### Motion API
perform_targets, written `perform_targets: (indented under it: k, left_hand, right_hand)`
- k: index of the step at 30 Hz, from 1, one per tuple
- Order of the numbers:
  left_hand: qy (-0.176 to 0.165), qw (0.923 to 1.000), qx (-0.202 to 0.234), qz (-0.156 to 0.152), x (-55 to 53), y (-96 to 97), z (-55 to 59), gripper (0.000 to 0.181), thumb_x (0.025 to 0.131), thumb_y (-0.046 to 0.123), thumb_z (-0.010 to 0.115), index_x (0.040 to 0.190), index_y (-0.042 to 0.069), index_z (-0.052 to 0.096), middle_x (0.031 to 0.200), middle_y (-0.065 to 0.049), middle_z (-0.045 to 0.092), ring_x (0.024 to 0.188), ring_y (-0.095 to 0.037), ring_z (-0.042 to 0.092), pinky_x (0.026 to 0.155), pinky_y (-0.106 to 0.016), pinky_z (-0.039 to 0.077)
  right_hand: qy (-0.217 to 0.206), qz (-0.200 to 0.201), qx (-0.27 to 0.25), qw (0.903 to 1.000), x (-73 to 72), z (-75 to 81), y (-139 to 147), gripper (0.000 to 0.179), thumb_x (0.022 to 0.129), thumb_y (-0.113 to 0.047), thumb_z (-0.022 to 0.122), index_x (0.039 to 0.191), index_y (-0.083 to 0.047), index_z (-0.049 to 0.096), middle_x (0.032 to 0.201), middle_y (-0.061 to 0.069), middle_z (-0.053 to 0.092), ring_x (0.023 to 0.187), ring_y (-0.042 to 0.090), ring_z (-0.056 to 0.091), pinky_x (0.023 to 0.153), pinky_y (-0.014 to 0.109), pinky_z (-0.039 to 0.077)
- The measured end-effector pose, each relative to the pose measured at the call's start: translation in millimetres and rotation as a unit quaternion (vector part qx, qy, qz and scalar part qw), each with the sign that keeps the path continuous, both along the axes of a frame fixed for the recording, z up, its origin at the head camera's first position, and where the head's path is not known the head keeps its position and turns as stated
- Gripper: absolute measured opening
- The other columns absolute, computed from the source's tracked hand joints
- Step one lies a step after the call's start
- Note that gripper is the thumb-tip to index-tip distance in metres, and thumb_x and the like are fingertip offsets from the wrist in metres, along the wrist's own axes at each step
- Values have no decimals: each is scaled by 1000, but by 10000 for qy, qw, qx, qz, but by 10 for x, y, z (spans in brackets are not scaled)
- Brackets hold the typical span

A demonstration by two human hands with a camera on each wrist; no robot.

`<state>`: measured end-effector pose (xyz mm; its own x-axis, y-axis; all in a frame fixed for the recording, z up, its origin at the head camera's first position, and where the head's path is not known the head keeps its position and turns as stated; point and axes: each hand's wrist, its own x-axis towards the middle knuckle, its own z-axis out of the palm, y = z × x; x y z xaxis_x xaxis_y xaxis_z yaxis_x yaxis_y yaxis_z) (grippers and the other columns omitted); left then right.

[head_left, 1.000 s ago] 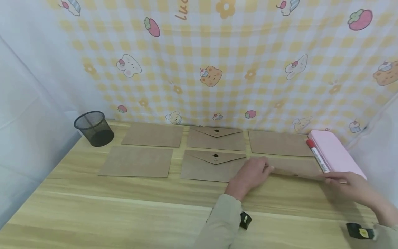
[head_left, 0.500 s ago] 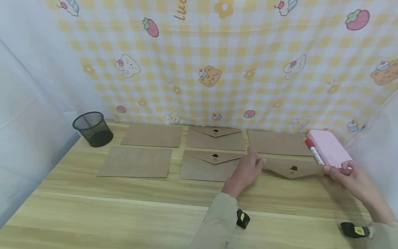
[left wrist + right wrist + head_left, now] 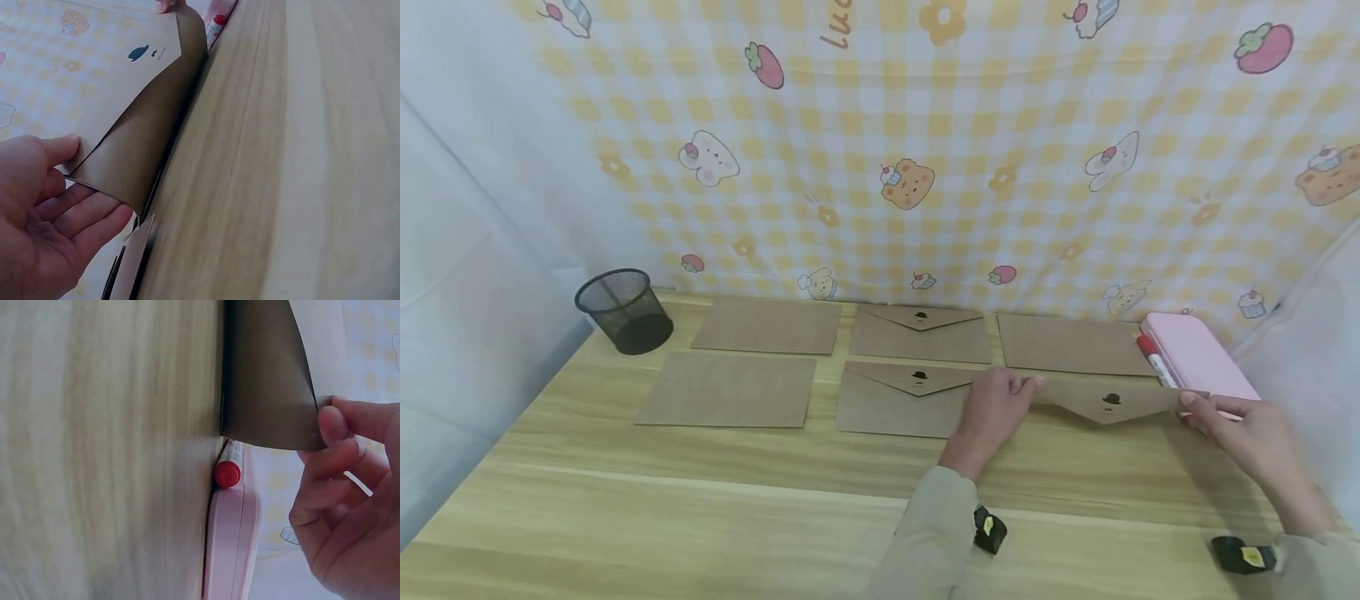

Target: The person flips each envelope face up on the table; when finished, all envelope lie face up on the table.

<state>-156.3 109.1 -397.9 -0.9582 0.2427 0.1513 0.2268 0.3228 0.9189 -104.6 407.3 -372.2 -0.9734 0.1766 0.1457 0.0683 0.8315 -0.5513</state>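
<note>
A brown kraft envelope (image 3: 1105, 402) with a hat-and-moustache print on its pointed flap is bowed between both hands at the front right. My left hand (image 3: 991, 417) pinches its left corner, thumb on the flap and fingers behind, as the left wrist view shows. At the other end my right hand (image 3: 1251, 437) pinches the right corner between thumb and fingers. The envelope's body (image 3: 269, 381) curves down toward the table in the right wrist view. Beside my left hand lies another flap-up envelope (image 3: 895, 412), partly covered by that hand.
Several more envelopes lie in two rows, among them a plain one (image 3: 726, 390) at left and another (image 3: 1078, 344) behind the held one. A red-capped marker (image 3: 1157, 362) and a pink case (image 3: 1198, 354) stand at right. A black mesh cup (image 3: 628, 312) stands back left.
The envelope has tipped so its flap and hat print now face the head camera. Both hands have shifted slightly left and keep hold of its ends.
</note>
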Motion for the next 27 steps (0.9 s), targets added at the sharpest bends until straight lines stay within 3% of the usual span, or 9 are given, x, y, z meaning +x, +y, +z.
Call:
perform_targets:
  k: [7, 9, 12, 14, 17, 21, 24, 27]
  left_hand:
    - [-38, 9998, 192, -24, -9, -19, 21, 58, 90, 37, 60, 46, 12, 32, 39, 8, 25, 34, -3, 18, 34, -18, 16]
    - [-134, 9997, 205, -24, -7, -22, 38, 58, 90, 40, 60, 45, 8, 39, 38, 8, 28, 34, -3, 19, 34, -18, 15]
    - [-275, 9992, 276, 8, -5, -26, 66, 58, 88, 43, 60, 47, 4, 51, 38, 8, 31, 35, -4, 20, 34, -20, 17]
    - [-369, 9989, 298, 65, -8, -27, 85, 55, 87, 45, 60, 51, 3, 59, 39, 8, 32, 36, -4, 21, 35, -21, 18]
    - [-430, 9984, 362, 66, -14, -37, 107, 56, 87, 47, 60, 50, 4, 56, 42, 7, 31, 38, -7, 21, 37, -22, 19]
    - [-496, 9981, 371, 32, -18, -40, 141, 42, 86, 48, 60, 66, 13, 71, 54, 9, 55, 47, -4, 36, 42, -22, 29]
    - [-290, 9991, 314, -78, -20, -38, 184, 29, 87, 45, 61, 88, 20, 75, 81, 11, 69, 65, 2, 53, 56, -19, 43]
    - [53, 9994, 213, -286, -20, -40, 238, 24, 89, 39, 61, 93, 19, 74, 92, 13, 68, 81, 2, 60, 68, -16, 47]
  right_hand:
    - [-9, 37, -453, 9990, -32, 3, -17, 43, 96, -30, 51, 82, 8, 64, 54, -3, 62, 50, 6, 55, 47, 20, 40]
    - [140, 36, -753, 9971, -99, -140, 122, 43, 95, -34, 51, 81, 4, 64, 56, -4, 63, 51, 6, 59, 47, 18, 43]
    - [519, 94, -1422, 9884, -160, -251, 217, 38, 95, -31, 53, 77, 1, 63, 60, -6, 66, 53, 6, 63, 50, 16, 48]
    - [885, 68, -1560, 9838, -176, -288, 224, 31, 94, -29, 55, 73, -6, 62, 60, -10, 65, 53, 5, 63, 46, 18, 48]
    - [1191, -27, -1593, 9800, -106, -121, 17, 26, 94, -20, 56, 71, -10, 62, 60, -17, 64, 51, 2, 62, 46, 15, 47]
    - [1460, -241, -1819, 9721, -54, 0, -125, 22, 93, -14, 55, 73, -8, 62, 60, -18, 63, 50, 2, 61, 47, 16, 48]
    - [1990, -481, -1738, 9633, -49, 23, -167, 19, 92, -11, 57, 73, -8, 61, 63, -21, 61, 49, -2, 59, 45, 14, 46]
    - [2564, -759, -1177, 9564, -51, 25, -173, 21, 89, -9, 59, 69, -12, 60, 64, -29, 55, 51, -12, 52, 47, 6, 41]
